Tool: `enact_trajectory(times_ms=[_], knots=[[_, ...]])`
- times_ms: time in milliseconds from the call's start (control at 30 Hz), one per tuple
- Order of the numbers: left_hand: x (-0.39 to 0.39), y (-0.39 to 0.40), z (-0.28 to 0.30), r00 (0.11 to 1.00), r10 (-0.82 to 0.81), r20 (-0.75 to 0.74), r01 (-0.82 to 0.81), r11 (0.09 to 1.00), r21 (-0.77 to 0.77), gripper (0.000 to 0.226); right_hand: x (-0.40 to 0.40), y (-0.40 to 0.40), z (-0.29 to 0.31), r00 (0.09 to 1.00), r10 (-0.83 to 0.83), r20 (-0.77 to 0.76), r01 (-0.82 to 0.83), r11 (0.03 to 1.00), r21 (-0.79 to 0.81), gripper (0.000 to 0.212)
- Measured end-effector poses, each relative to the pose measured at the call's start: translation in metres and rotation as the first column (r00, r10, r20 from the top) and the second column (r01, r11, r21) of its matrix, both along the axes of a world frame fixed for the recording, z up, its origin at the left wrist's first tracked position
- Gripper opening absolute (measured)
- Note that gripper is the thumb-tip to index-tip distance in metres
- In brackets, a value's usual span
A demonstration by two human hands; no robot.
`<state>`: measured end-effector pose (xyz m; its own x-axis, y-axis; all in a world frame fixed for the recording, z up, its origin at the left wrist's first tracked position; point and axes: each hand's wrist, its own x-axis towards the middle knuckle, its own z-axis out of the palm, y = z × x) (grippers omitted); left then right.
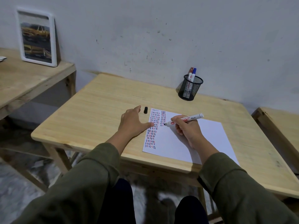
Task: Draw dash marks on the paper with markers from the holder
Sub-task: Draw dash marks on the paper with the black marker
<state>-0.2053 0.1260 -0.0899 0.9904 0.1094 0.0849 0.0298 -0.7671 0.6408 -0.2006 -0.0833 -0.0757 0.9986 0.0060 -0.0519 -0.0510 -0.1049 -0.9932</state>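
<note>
A white sheet of paper (194,139) lies on the wooden table (100,110), with columns of red, blue and black dashes down its left side. My right hand (186,126) grips a white marker (184,119), its black tip touching the paper at the foot of the second dash column. My left hand (134,122) rests flat on the table, fingers spread, with the thumb on the paper's left edge. The marker's black cap (145,110) lies on the table just beyond my left hand. A black mesh holder (190,88) at the back holds a red and a blue marker.
A second wooden table (29,81) stands to the left with a white framed picture (37,38) leaning on the wall. Another wooden surface (281,120) sits at the right. The wall runs right behind the holder.
</note>
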Motion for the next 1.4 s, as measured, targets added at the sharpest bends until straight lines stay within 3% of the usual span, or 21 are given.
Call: enact_trajectory(times_ms=[733, 800, 967, 1067, 1233, 1333, 1400], knots=[[0.003, 0.001, -0.002, 1.000, 0.008, -0.006, -0.008, 1.000, 0.016, 0.101, -0.004, 0.000, 0.004, 1.000, -0.002, 0.000, 0.002, 1.000, -0.023, 0.010], [0.003, 0.001, -0.001, 1.000, 0.006, 0.004, -0.007, 1.000, 0.013, 0.093, -0.006, 0.001, 0.005, 1.000, -0.018, -0.009, 0.018, 1.000, 0.008, 0.009], [0.011, 0.001, 0.001, 0.995, 0.064, 0.082, -0.050, 0.985, -0.167, 0.059, -0.007, 0.003, 0.011, 0.998, -0.043, -0.054, 0.050, 0.987, 0.150, 0.005], [0.015, -0.004, 0.007, 0.994, 0.045, 0.100, -0.032, 0.991, -0.128, 0.046, -0.006, 0.002, 0.015, 0.996, -0.057, -0.068, 0.070, 0.979, 0.193, 0.008], [0.027, -0.012, 0.010, 0.994, 0.077, 0.080, -0.071, 0.995, -0.074, 0.028, 0.001, -0.003, 0.024, 0.997, -0.065, -0.044, 0.070, 0.988, 0.135, 0.015], [0.033, -0.022, 0.017, 0.986, 0.137, 0.089, -0.111, 0.962, -0.250, 0.022, 0.007, -0.003, 0.037, 0.999, -0.050, -0.007, 0.051, 0.986, 0.159, 0.016], [0.034, -0.034, 0.032, 0.975, 0.208, 0.076, -0.139, 0.841, -0.523, 0.019, 0.011, -0.002, 0.050, 0.999, -0.038, 0.035, 0.032, 0.984, 0.178, 0.017]])
